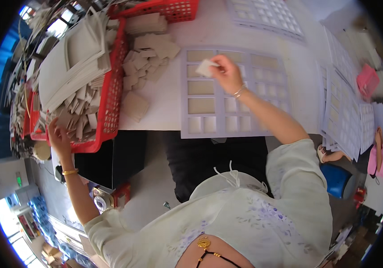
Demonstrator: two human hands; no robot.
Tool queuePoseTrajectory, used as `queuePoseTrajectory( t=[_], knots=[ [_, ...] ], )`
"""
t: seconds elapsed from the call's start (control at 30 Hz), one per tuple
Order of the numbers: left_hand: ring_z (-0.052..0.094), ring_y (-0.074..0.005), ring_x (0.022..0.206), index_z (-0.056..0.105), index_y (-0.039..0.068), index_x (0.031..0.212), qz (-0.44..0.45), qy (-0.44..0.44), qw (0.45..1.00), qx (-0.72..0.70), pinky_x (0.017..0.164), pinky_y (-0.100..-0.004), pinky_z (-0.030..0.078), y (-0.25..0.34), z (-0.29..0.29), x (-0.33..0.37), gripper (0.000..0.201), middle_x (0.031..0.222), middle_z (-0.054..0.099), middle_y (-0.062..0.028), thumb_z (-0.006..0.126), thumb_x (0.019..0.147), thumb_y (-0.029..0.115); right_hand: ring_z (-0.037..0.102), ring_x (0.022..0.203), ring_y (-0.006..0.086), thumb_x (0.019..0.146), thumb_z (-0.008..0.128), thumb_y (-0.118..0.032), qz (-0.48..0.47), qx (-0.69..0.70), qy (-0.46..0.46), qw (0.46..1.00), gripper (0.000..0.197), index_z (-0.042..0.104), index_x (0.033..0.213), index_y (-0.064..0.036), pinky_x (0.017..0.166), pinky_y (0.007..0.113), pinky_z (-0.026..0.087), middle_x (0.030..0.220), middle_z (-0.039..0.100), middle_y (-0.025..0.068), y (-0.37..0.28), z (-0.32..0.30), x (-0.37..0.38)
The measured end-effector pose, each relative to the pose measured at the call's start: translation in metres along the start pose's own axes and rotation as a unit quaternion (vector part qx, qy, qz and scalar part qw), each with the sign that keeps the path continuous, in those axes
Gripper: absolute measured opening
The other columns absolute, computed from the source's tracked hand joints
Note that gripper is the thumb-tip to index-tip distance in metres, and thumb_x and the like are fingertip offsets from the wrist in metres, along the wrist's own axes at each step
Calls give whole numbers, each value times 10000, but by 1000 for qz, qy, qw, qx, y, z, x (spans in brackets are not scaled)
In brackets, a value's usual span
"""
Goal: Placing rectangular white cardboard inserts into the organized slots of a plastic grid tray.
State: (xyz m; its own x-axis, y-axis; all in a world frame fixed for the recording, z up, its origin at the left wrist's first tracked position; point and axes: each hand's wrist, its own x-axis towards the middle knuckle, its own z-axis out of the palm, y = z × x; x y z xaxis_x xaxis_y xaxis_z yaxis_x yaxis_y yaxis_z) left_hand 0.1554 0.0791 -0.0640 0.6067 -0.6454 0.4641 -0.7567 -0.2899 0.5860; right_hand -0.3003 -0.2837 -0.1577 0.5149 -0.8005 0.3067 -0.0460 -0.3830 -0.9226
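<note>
A: What could go wrong at the left?

B: The left hand [59, 138] is at the near end of the red basket [111, 80], fingers loosely bent beside small card scraps [80, 109]; I can't tell whether they grip one. Large sheets [73, 67] slant over the heap, so a bump might slide them down.

A: And the loose pieces [149, 64] beside the basket?

B: They overlap untidily on the table [160, 118]; a brushing arm could scatter them.

A: Further right?

B: The right hand [228, 73] pinches a pale card [205, 68] above the windowed sheet [221, 129], fingers closed on its right edge. That one-sided hold might let it slip or tilt. The sheet overhangs the table's near edge, so a nudge could shift it.
</note>
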Motion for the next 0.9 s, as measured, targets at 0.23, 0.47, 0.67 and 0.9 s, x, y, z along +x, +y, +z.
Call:
queuePoseTrajectory(
  t=[0.23,0.47,0.67,0.9],
  knots=[
    [614,-128,752,493,-21,1134,69,162,981,-82,630,-198,521,110,50,2,282,890,605,-83,611,880,0,642,646,97,855,602,-86,149,-141,-47,978,194,574,1046,-90,545,259,504,797,658,39,23,-133,-10],
    [553,-50,734,563,48,1128,99,-86,955,-267,571,-157,430,249,207,-11,261,889,570,1,609,878,-12,635,633,87,858,573,-92,227,-109,-138,958,182,594,1038,-103,468,246,490,802,614,14,42,-130,11],
    [565,-67,689,575,57,1059,74,-195,941,-266,522,-204,438,284,316,-18,247,855,603,-21,621,830,-20,624,599,92,846,569,-77,208,-105,-184,955,203,603,1046,-92,464,256,492,781,615,23,49,-130,21],
    [595,-102,697,609,25,980,94,-311,922,-209,612,-242,470,292,390,-17,141,826,642,-38,617,840,22,631,810,234,751,653,-105,28,-329,-158,931,243,601,988,-115,683,359,521,965,572,67,57,-122,9]
  ],
)
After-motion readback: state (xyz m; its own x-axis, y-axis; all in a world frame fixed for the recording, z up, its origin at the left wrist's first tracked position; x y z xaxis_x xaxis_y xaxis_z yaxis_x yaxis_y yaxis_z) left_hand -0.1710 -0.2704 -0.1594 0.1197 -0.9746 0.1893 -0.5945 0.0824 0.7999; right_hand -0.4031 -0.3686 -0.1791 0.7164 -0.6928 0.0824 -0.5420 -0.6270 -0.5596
